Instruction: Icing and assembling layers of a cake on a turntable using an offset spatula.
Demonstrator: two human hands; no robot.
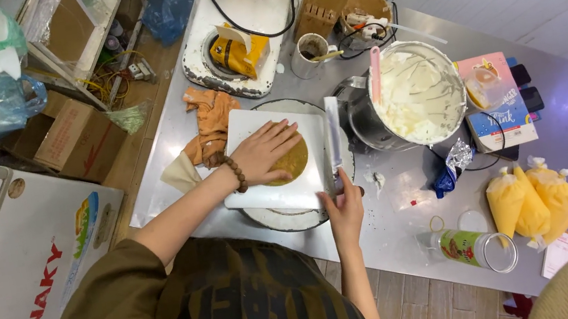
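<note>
Golden cake layer is lying bare on the white board; I'm pressing my left hand flat on it. My right hand is gripping the long knife at the layer's edge, and the bowl of cream is waiting, so I judge frosting remains.

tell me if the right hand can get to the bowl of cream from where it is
Probably yes. The right hand sits at the white board's edge, and the bowl of cream stands just beyond on the counter, with only the long knife between.
</note>
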